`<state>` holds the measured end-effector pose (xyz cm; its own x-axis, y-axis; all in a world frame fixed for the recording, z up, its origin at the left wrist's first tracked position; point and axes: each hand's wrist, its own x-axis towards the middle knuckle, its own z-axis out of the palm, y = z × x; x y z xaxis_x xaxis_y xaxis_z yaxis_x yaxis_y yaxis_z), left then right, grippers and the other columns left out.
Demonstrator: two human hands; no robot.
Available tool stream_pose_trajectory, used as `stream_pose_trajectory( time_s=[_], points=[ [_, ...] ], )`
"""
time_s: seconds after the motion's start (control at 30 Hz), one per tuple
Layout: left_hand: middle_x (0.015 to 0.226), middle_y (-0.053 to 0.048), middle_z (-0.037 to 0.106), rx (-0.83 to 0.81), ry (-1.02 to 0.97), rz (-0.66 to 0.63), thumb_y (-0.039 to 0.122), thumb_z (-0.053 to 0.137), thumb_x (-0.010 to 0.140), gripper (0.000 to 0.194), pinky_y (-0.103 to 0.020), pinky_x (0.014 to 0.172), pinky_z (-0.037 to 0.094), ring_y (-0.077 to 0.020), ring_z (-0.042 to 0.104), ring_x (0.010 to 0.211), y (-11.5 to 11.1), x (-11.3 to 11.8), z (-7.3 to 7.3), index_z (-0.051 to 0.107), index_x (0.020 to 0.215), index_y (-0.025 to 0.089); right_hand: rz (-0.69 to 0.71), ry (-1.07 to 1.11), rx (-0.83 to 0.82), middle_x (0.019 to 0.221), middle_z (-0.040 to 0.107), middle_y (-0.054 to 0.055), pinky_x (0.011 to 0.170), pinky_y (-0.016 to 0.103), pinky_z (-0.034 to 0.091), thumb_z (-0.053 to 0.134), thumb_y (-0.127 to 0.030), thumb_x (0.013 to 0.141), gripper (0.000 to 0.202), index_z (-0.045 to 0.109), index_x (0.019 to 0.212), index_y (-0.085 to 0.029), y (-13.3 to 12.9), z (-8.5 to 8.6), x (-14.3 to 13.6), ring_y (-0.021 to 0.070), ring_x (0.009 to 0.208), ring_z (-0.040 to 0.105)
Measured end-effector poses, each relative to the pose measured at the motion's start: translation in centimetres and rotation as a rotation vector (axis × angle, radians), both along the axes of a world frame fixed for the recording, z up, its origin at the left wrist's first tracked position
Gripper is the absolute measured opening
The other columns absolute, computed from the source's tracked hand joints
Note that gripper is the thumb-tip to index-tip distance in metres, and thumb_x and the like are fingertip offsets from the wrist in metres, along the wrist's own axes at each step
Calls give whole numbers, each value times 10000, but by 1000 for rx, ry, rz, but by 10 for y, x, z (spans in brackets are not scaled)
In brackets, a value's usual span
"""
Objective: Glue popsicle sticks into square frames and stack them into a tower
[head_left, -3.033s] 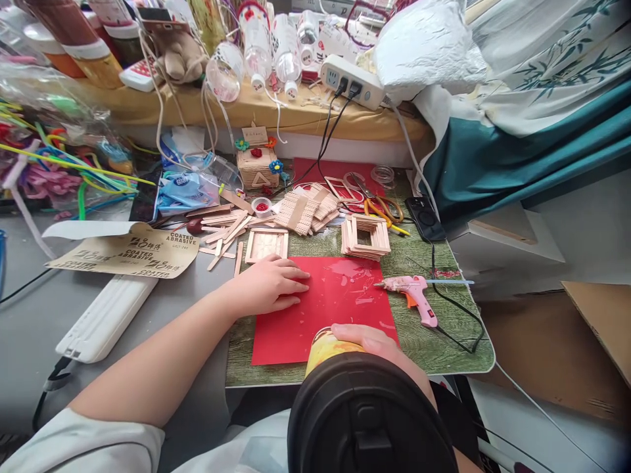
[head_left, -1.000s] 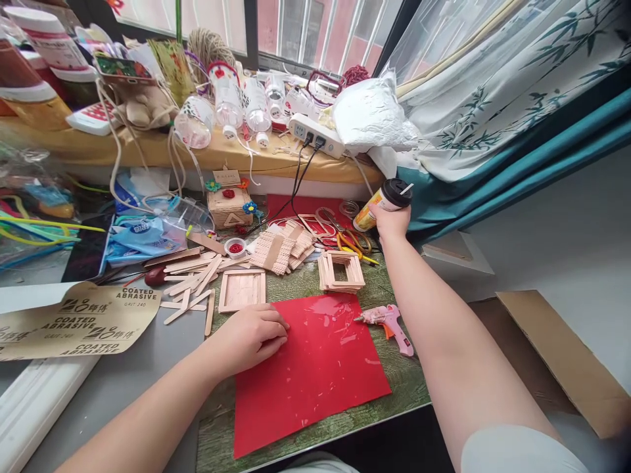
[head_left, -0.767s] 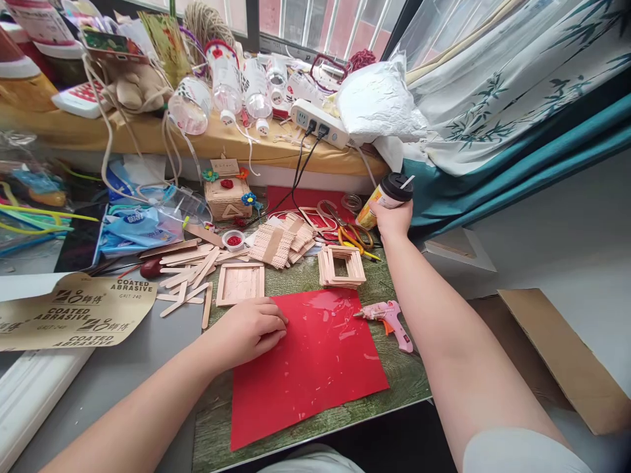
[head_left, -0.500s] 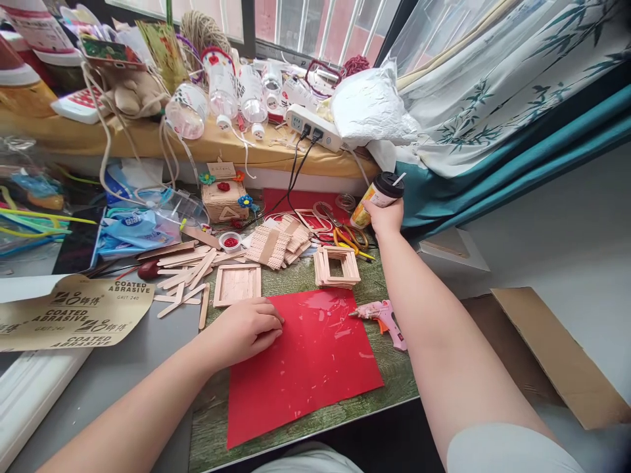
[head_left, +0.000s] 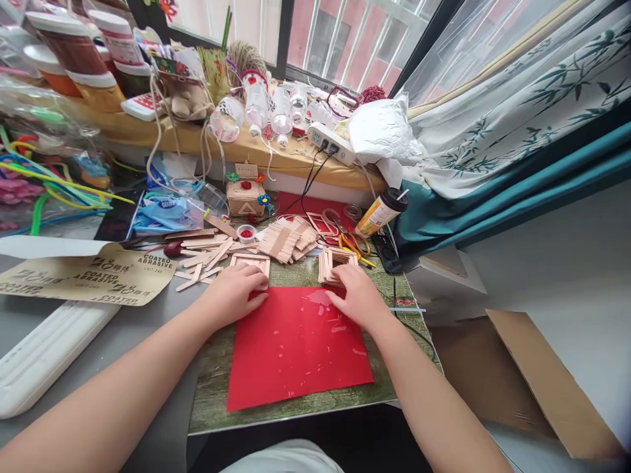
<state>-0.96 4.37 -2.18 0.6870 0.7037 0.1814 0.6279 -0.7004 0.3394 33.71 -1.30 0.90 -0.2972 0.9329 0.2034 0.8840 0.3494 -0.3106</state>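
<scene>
Beside a shallow popsicle-stick tray (head_left: 251, 258), my left hand (head_left: 236, 295) lies on the red sheet's upper left edge, its thumb apart from loosely bent fingers. It covers the tray's near side. My right hand (head_left: 362, 295) is at a square stack of popsicle sticks with a hollow middle (head_left: 325, 266). Its forefinger reaches over the stack's near right side, and the thumb, spread apart, is over the red sheet (head_left: 300, 355). Dried glue marks dot that sheet. A paper cup with a black lid and straw (head_left: 378, 213) stands tilted in view, behind the right hand.
Loose popsicle sticks (head_left: 197, 266), bundled sticks (head_left: 280, 240) and orange-handled scissors (head_left: 352, 244) lie behind the hands. A stick box with flowers (head_left: 245, 197) stands farther back. Sandpaper (head_left: 89, 276) lies left; a power strip (head_left: 330, 141) sits on the sill.
My right hand has let go of the cup and come back to the hollow stick stack. The pink glue gun is now out of sight near my right forearm. The view has shifted.
</scene>
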Motion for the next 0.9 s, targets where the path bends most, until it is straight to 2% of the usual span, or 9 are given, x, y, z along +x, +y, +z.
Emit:
stream_pose_trajectory(
  time_s=[0.17, 0.3, 0.4, 0.47, 0.63, 0.9],
  points=[
    [1037, -62, 701, -16, -23, 9, 316, 586, 966, 113, -392, 895, 481, -266, 621, 1020, 1, 1, -7, 671, 996, 247, -143, -72, -165, 1244, 708, 133, 986, 397, 520, 715, -219, 869, 405, 587, 1252, -196, 19, 3, 1, 292, 1141, 657],
    [1058, -71, 699, -14, -34, 7, 327, 592, 962, 125, -396, 924, 477, -271, 620, 1042, 2, 0, -7, 668, 1012, 241, -164, -152, -309, 1272, 720, 149, 912, 338, 500, 739, -235, 876, 558, 525, 1390, -195, 32, 8, -2, 290, 1116, 692],
    [1072, -76, 702, -10, -39, 8, 325, 607, 952, 126, -404, 922, 478, -277, 619, 1043, 1, 0, -6, 665, 1023, 239, -152, -221, -371, 1262, 744, 159, 848, 313, 478, 732, -168, 863, 834, 343, 1600, -206, 35, 8, -11, 294, 1075, 722],
    [1093, -78, 704, -6, -42, 4, 311, 606, 952, 124, -410, 929, 479, -281, 618, 1063, 2, -1, -5, 663, 1035, 239, -132, -270, -391, 1257, 757, 156, 825, 302, 462, 701, -132, 871, 926, 240, 1668, -225, 36, 8, -14, 292, 1070, 731],
    [1135, -80, 709, 0, -34, -18, 298, 618, 953, 139, -417, 940, 484, -290, 622, 1097, 3, -2, -8, 670, 1068, 241, -93, -319, -415, 1227, 779, 122, 759, 280, 428, 702, -141, 872, 970, 211, 1696, -285, 44, 13, -3, 276, 1008, 746],
    [1180, -82, 713, -7, -21, -13, 343, 618, 984, 199, -416, 916, 469, -298, 622, 1115, 5, -3, -12, 702, 1143, 259, -106, -386, -412, 1209, 784, 131, 752, 278, 418, 679, -96, 847, 1035, 141, 1713, -272, 39, 14, 3, 274, 999, 742]
  ],
)
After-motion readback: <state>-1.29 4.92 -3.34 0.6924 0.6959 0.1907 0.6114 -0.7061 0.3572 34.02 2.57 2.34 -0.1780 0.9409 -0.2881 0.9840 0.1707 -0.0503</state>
